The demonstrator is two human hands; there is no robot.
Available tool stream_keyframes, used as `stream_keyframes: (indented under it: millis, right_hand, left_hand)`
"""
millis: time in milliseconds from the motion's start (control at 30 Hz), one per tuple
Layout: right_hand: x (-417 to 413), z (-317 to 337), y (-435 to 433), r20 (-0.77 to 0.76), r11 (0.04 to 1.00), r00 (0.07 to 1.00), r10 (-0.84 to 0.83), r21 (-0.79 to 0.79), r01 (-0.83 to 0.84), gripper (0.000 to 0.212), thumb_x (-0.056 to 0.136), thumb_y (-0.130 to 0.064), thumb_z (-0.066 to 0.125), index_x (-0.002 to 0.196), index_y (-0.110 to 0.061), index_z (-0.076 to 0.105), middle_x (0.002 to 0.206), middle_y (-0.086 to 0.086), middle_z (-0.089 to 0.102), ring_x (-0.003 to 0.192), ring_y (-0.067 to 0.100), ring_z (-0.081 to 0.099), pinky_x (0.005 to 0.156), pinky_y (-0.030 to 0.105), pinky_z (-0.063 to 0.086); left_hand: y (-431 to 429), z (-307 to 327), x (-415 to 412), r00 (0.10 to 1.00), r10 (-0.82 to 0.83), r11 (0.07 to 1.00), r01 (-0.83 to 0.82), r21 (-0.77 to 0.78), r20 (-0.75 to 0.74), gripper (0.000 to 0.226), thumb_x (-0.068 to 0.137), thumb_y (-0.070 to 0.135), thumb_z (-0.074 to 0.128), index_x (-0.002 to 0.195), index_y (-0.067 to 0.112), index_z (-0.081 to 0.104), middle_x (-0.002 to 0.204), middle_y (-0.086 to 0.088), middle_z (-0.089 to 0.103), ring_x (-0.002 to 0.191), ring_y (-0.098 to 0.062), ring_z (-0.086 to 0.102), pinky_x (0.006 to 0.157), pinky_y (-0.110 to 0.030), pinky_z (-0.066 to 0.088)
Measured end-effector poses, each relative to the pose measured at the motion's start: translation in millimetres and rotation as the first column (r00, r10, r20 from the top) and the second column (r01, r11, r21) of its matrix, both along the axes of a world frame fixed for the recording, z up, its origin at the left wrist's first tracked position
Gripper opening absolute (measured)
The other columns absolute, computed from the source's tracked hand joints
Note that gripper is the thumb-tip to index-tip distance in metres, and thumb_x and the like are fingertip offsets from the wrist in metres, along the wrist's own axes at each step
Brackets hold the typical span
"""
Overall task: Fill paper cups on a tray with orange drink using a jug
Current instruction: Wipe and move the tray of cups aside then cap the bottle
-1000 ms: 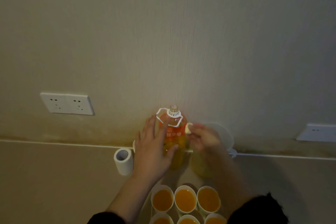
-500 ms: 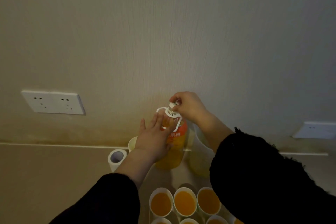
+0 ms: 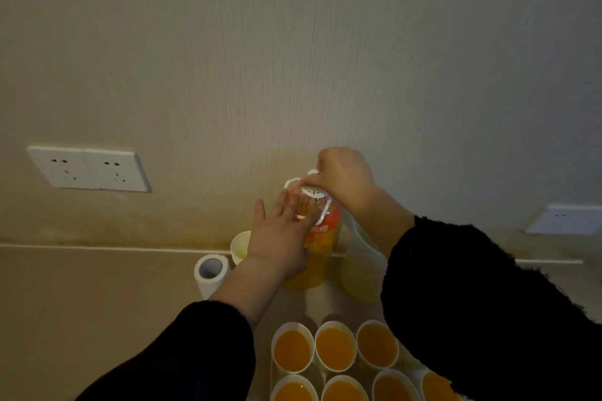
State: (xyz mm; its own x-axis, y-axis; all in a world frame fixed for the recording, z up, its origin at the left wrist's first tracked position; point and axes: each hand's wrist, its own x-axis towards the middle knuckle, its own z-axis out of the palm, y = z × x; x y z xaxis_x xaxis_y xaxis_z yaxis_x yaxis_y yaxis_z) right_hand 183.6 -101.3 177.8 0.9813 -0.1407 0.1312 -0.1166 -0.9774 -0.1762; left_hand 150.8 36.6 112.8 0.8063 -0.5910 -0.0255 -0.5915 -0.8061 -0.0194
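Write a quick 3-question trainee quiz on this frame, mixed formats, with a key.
1. True or false: the right hand grips the cap at the top of the orange drink bottle.
2. Multiple choice: the left hand
A) holds a cup
B) presses against the bottle's side with straight fingers
C) rests on the wall socket
3. Fill in: the paper cups at the bottom of the view are ___ with orange drink.

Key: 1 true; 2 B; 3 filled.
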Motion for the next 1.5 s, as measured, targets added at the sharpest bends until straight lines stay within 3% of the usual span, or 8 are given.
stream_keyframes:
  millis: [167, 333, 567, 733, 967, 1233, 1367, 1500]
  right_hand:
    - [1.1, -5.9, -2.1, -0.016, 0.988, 0.997, -0.072, 0.133, 0.074, 0.051, 0.080, -0.064, 0.057, 0.094, -0.015, 0.052, 0.081, 0.000, 0.053, 0.075, 0.016, 0.053, 0.062, 0.027, 0.037]
    - [-6.4, -11.1, -12.5, 0.002, 0.950, 0.991, 0.136, 0.282, -0.131, 0.042, 0.088, -0.030, 0.062, 0.128, -0.018, 0.057, 0.129, 0.000, 0.058, 0.114, 0.018, 0.054, 0.094, 0.029, 0.044]
    - [-1.3, -16.2, -4.0, 0.048, 0.984, 0.998, -0.052, 0.171, 0.043, 0.054, 0.080, -0.060, 0.060, 0.105, -0.012, 0.058, 0.094, 0.003, 0.057, 0.082, 0.016, 0.053, 0.067, 0.028, 0.041]
    - [-12.1, -15.1, -7.0, 0.119, 0.880, 0.990, 0.071, 0.459, -0.118, 0.039, 0.090, -0.019, 0.059, 0.128, -0.011, 0.057, 0.129, 0.004, 0.058, 0.117, 0.016, 0.053, 0.093, 0.023, 0.040]
    - [-4.2, -21.9, -5.5, 0.165, 0.882, 0.984, -0.067, 0.472, -0.019, 0.029, 0.084, -0.024, 0.068, 0.112, -0.015, 0.066, 0.110, 0.001, 0.065, 0.090, 0.009, 0.058, 0.072, 0.019, 0.044]
    - [-22.9, -33.3, 2.0, 0.234, 0.858, 0.963, -0.134, 0.513, -0.005, 0.038, 0.091, -0.036, 0.057, 0.125, -0.019, 0.054, 0.124, 0.000, 0.053, 0.108, 0.014, 0.055, 0.085, 0.021, 0.042]
    - [-40.5, -24.5, -6.1, 0.212, 0.646, 0.949, -0.232, 0.763, -0.012, 0.019, 0.089, -0.018, 0.060, 0.106, -0.011, 0.065, 0.099, 0.001, 0.064, 0.094, 0.016, 0.062, 0.088, 0.032, 0.051]
    - [-70.4, -21.7, -15.1, 0.189, 0.555, 0.960, -0.208, 0.831, -0.043, 0.007, 0.084, -0.014, 0.063, 0.083, -0.020, 0.064, 0.076, -0.005, 0.062, 0.076, 0.016, 0.061, 0.074, 0.035, 0.052]
  left_hand:
    - [-0.5, -0.4, -0.1, 1.000, 0.005, 1.000, -0.005, 0.009, -0.004, 0.076, 0.094, 0.047, 0.046, 0.148, 0.041, -0.007, 0.159, -0.005, -0.015, 0.145, -0.029, -0.017, 0.115, -0.058, -0.005]
    - [-3.4, -1.1, 0.3, 1.000, 0.016, 1.000, -0.017, 0.022, 0.007, 0.078, 0.094, 0.045, 0.047, 0.148, 0.041, -0.009, 0.158, -0.006, -0.016, 0.145, -0.028, -0.017, 0.115, -0.058, -0.005]
    - [-2.3, -1.8, -0.8, 1.000, 0.014, 1.000, -0.015, 0.025, 0.019, 0.080, 0.093, 0.045, 0.050, 0.148, 0.041, -0.009, 0.159, -0.006, -0.015, 0.145, -0.029, -0.017, 0.115, -0.057, -0.003]
    - [-4.4, -5.0, 0.8, 0.999, 0.034, 0.999, -0.035, 0.024, 0.026, 0.083, 0.092, 0.045, 0.051, 0.147, 0.041, -0.011, 0.159, -0.006, -0.016, 0.145, -0.028, -0.017, 0.114, -0.057, -0.005]
    - [-2.5, -6.5, 2.4, 0.999, 0.024, 1.000, -0.024, 0.009, 0.021, 0.081, 0.092, 0.046, 0.050, 0.147, 0.042, -0.010, 0.158, -0.004, -0.017, 0.145, -0.028, -0.018, 0.114, -0.057, -0.005]
    - [-6.1, -4.6, -3.2, 0.998, 0.049, 0.994, -0.053, -0.097, -0.039, 0.079, 0.092, 0.034, 0.053, 0.149, 0.039, -0.002, 0.159, -0.006, -0.012, 0.145, -0.028, -0.015, 0.116, -0.056, 0.001]
    - [-5.1, -2.3, -14.5, 0.997, 0.074, 0.961, -0.067, -0.268, 0.019, 0.079, 0.089, 0.020, 0.052, 0.148, 0.038, 0.004, 0.160, -0.005, -0.002, 0.147, -0.028, -0.004, 0.116, -0.054, 0.004]
    - [-4.0, -3.7, -40.1, 0.988, 0.113, 0.908, -0.060, -0.414, 0.104, 0.078, 0.087, 0.020, 0.056, 0.149, 0.035, 0.010, 0.159, -0.006, 0.007, 0.146, -0.028, 0.004, 0.116, -0.054, 0.010]
